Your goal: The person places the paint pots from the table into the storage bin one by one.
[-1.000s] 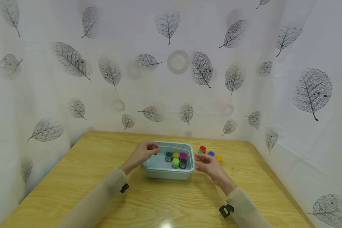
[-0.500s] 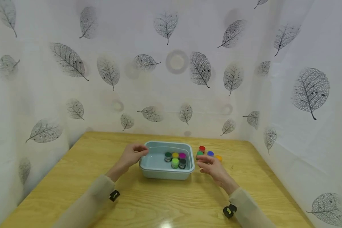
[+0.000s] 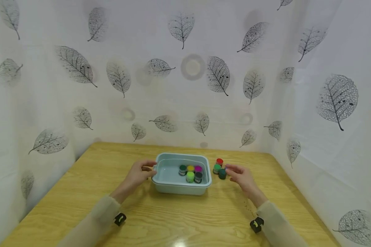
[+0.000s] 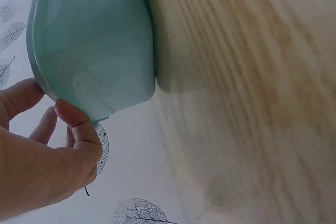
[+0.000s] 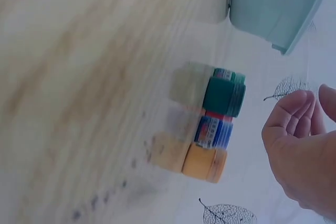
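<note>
My left hand (image 3: 139,173) is at the left end of a pale blue plastic basin (image 3: 179,189), its fingertips touching the rim in the left wrist view. Several small paint jars stand inside the basin: dark green (image 3: 182,169), yellow (image 3: 190,168), magenta (image 3: 198,169), light green (image 3: 190,177) and black (image 3: 198,177). To the right of the basin, my right hand (image 3: 242,178) hovers beside more jars, fingers loosely bent and holding nothing. These are red (image 3: 219,162), green (image 3: 217,168), dark teal (image 3: 222,174), blue (image 5: 214,132) and orange (image 5: 203,162). In the head view the hand hides the orange one.
Everything stands on a wooden table (image 3: 179,219). White leaf-printed curtains (image 3: 185,96) surround its back and sides. Dark specks mark the tabletop near my right wrist.
My left hand has moved left from above the basin to its left rim. My right hand has shifted right, uncovering the green and dark teal jars.
</note>
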Demonstrator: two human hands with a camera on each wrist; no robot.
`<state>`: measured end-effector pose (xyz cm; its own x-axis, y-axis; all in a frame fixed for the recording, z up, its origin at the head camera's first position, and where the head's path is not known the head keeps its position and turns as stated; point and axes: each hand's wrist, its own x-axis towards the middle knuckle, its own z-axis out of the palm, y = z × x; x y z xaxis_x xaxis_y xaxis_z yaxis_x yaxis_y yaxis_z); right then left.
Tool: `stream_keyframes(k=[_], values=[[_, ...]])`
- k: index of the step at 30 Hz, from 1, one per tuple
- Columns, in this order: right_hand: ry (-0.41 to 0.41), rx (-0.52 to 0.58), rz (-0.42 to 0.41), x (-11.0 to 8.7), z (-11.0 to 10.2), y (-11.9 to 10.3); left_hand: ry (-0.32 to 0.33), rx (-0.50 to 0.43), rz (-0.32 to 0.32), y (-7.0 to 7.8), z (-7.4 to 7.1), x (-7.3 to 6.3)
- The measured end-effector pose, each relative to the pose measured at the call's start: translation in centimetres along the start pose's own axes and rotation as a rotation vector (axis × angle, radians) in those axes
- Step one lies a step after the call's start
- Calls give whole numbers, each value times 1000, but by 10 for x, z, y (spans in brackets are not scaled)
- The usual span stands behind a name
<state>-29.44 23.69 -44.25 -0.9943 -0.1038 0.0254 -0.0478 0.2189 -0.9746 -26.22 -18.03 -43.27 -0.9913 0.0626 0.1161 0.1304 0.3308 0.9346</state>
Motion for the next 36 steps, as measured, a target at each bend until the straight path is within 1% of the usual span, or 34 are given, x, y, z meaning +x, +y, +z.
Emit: stream_keyframes(k=[3,6,11,14,18,22,25,34,36], values=[[1,-19,-17,3,-9,0,-16,-36,-15,0,1,-4],[-18,-40,-43,7,-18,0,-27,-62,-36,0,3,-6],[-59,-136,-81,11,-34,1,-33,-116,-72,-1,6,-6],[-69,-173,-85,13,-42,2,-37,-160,-80,-3,7,-5],[-92,-190,-65,15,-49,-1,-46,-201,-94,-8,7,-3],[-112,-215,-52,21,-56,3,-47,-220,-120,-9,7,-2],[-118,-240,-56,27,-61,11,-44,-231,-137,-7,6,-3],[-128,-313,-45,32,-67,15,-47,-237,-139,-6,7,-4],[-146,-324,-52,34,-70,17,-45,-239,-141,-6,7,-5]])
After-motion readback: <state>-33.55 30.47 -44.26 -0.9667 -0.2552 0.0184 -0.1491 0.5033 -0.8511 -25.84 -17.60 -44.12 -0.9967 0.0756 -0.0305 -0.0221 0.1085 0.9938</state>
